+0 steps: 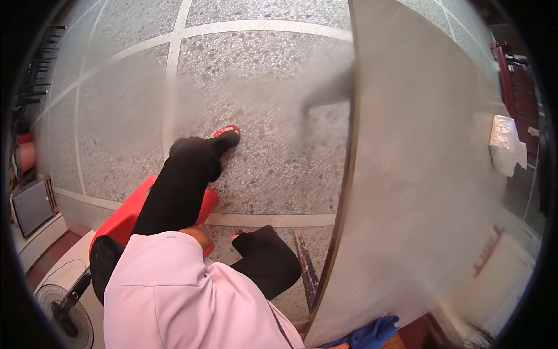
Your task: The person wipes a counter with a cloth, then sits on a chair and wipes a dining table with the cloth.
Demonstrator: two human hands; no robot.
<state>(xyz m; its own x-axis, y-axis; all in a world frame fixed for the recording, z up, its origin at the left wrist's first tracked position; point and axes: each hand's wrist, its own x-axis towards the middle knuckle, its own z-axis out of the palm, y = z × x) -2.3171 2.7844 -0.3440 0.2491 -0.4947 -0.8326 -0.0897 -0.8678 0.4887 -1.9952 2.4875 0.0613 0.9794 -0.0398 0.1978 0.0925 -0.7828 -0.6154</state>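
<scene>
Terrazzo (pixel 273 174) is flanking a tabletop (pixel 418 145), its far edge presumably keeping tissues (pixel 504 136) handy; left hand (pixel 199 234) is hiding its grip, right hand unseen.

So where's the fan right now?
In the head view, the fan is at the lower left, left of the pink sleeve and below the red chair.

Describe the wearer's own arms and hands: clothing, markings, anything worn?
One pale pink sleeve is clear: loose, smooth fabric with a seam line and a small mark near its hem. What looks like a short stretch of bare arm shows past the hem. Neither hand can be made out, so I can't tell about gloves, rings or a watch.
</scene>
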